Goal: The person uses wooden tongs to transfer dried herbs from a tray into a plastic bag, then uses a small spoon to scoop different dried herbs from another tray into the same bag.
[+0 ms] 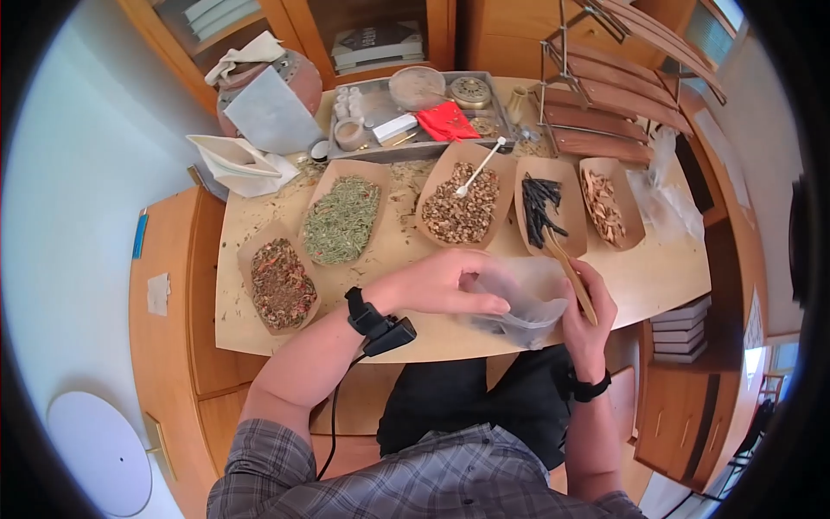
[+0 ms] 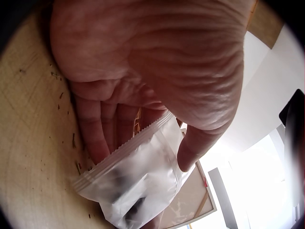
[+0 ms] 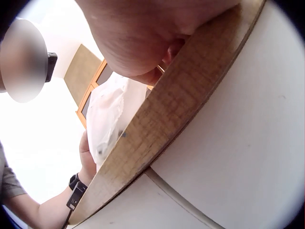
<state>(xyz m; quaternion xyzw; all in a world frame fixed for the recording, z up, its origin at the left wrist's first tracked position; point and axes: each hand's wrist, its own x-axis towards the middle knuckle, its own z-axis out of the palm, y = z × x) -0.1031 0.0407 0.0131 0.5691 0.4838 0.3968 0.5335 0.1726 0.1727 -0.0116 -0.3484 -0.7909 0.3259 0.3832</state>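
Note:
My left hand (image 1: 441,284) grips a translucent plastic bag (image 1: 519,298) by its edge, over the table's front edge. In the left wrist view the thumb lies on one side of the bag (image 2: 143,176) and the fingers on the other; dark shapes show through its wall. In my right hand (image 1: 590,316) is a long, slim wooden utensil (image 1: 577,281), slanting up beside the bag. Its far end reaches into a brown paper tray (image 1: 577,221) of black, stick-like pieces (image 1: 542,203). The right wrist view hides most of the right fingers.
More paper trays hold green dried herb (image 1: 341,221), brown chopped pieces (image 1: 458,203) with a white spoon (image 1: 484,164), pale shavings (image 1: 603,206) and a reddish mix (image 1: 281,281). Behind them is a grey tray (image 1: 372,154) of small containers. A slatted wooden folding chair (image 1: 614,95) rests at back right.

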